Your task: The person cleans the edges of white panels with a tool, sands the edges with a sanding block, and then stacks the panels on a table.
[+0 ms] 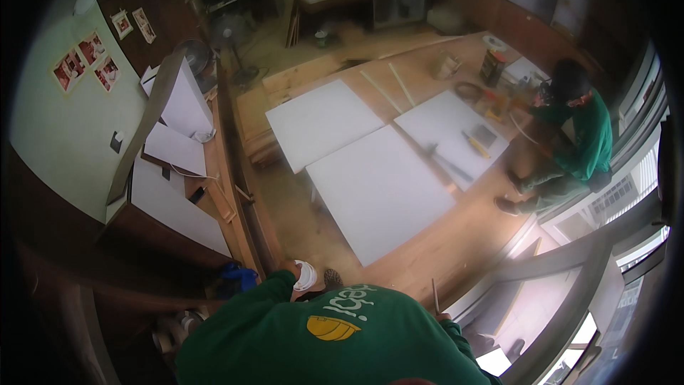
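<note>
At the lower middle, beside my green sleeve, my left hand [291, 269] is closed on a small white tub [306, 276]. My right hand [444, 316] shows only in part past my body on the right. A thin, stick-like tool [435, 294] stands up from its fingers, its kind too small to make out. Beyond my hands lie large white panels: the nearest panel [377, 192] reaches toward me, a second panel [324, 122] is behind it to the left, and a third panel [434, 125] to the right bears flat tools.
A co-worker [581, 121] in green crouches at the right of the wooden work surface [420, 239], near a tin [491, 66] and other supplies. White-faced cabinet parts [174, 196] stand along the left. A standing fan [231, 46] is farther back. Windows [634, 242] line the right side.
</note>
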Demonstrator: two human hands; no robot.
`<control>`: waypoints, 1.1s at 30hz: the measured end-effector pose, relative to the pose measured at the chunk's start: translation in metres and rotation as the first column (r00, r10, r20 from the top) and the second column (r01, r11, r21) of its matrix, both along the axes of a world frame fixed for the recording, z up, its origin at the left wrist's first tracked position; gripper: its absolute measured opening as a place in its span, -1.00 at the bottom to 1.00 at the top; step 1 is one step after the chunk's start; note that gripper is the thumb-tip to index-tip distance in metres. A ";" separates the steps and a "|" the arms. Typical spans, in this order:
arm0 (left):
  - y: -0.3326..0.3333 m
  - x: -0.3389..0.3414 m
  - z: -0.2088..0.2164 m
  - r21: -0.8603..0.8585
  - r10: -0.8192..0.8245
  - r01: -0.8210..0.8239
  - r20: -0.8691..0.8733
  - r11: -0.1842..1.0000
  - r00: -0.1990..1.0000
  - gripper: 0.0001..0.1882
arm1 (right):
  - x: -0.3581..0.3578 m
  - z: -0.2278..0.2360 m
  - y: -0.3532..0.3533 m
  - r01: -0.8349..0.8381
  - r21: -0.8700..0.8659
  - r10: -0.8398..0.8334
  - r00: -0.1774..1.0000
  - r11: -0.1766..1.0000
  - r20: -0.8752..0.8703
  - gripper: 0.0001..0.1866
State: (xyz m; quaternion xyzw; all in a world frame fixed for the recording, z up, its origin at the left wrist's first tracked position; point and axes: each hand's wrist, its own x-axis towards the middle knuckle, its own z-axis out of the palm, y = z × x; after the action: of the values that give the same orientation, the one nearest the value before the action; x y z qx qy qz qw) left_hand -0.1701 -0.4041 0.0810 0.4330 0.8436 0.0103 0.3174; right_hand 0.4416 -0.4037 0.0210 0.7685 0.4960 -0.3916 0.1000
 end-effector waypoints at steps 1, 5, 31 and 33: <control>-0.005 -0.006 0.003 -0.007 0.012 -0.012 -0.020 1.000 1.000 -0.49 | -0.012 0.005 0.000 0.041 -0.031 -0.042 0.999 0.999 -0.033 -0.65; -0.008 -0.005 0.005 -0.011 0.008 -0.008 -0.037 1.000 0.999 -0.52 | -0.021 0.026 -0.005 0.233 -0.149 -0.250 0.962 0.961 -0.112 -0.67; 0.003 0.005 -0.005 -0.008 -0.136 0.136 -0.088 0.991 0.987 -0.55 | -0.006 -0.037 -0.008 0.050 -0.257 -0.063 0.997 0.965 -0.041 -0.43; 0.005 -0.006 -0.006 0.012 -0.113 0.115 -0.131 0.993 0.985 -0.61 | -0.014 -0.039 0.000 0.052 -0.264 -0.067 0.997 0.963 -0.047 -0.44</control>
State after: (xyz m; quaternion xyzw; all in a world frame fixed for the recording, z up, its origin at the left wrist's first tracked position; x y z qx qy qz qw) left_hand -0.1765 -0.3989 0.0749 0.4833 0.8363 -0.0281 0.2574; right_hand 0.4277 -0.4039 -0.0181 0.7518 0.4189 -0.4780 0.1754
